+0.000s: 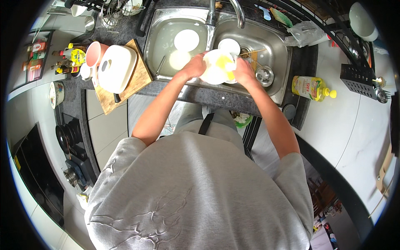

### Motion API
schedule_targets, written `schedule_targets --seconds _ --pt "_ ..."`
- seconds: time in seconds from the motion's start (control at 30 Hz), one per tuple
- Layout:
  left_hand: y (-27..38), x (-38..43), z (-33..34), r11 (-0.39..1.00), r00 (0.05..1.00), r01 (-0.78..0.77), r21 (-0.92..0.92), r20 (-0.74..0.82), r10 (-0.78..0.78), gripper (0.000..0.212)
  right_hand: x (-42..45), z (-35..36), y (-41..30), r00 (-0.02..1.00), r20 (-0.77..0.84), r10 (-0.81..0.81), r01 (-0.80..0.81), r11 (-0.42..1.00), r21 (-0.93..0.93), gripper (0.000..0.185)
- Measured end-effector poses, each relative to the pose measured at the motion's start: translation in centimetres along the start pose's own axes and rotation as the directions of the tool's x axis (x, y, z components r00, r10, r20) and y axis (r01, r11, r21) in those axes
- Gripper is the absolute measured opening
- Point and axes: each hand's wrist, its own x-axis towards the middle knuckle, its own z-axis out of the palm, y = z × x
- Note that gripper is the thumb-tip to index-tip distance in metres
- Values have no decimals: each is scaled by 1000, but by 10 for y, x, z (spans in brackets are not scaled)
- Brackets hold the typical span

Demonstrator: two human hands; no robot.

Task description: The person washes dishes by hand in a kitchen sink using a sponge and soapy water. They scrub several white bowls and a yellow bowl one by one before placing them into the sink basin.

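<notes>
My left hand (195, 66) grips the left rim of a white dish (212, 69), tilted over the divider of the double steel sink. Pressed against the dish's inner face is a yellow and white cleaning cloth or sponge (223, 62), held in my right hand (244, 71). Glare blurs its outline. Behind the dish, a white bowl (229, 46) sits in the right basin (265, 39). Chopsticks (255, 52) and a clear glass (264, 76) lie beside my right hand. Cloudy water fills the left basin (156, 40), with a white plate (186, 40) and a paler dish (179, 60) in it.
A curved faucet (239, 14) rises behind the divider. On the left, a wooden cutting board (137, 73) bears a white lidded pan (117, 68) and a pink pan (94, 53). To the right are a yellow dish-soap bottle (309, 88) and a plastic bag (304, 33).
</notes>
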Motion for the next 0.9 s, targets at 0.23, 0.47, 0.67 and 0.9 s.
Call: schedule_targets --seconds 0.23,0.47,0.67,0.9 --pt "11 -4 -6 957 973 179 -229 185 -138 51 1 -16 -30 990 -133 -44 -14 913 -408 20" --pt "17 -2 2 987 944 99 -128 325 -52 55 9 -15 -15 982 -12 -189 149 808 -570 20" --pt "12 1 -3 947 992 62 -316 120 -25 52 10 -12 5 999 -31 -10 5 988 -156 17" --pt "1 4 12 988 978 -138 -63 151 146 49 9 -10 -2 997 40 -63 71 968 -241 34"
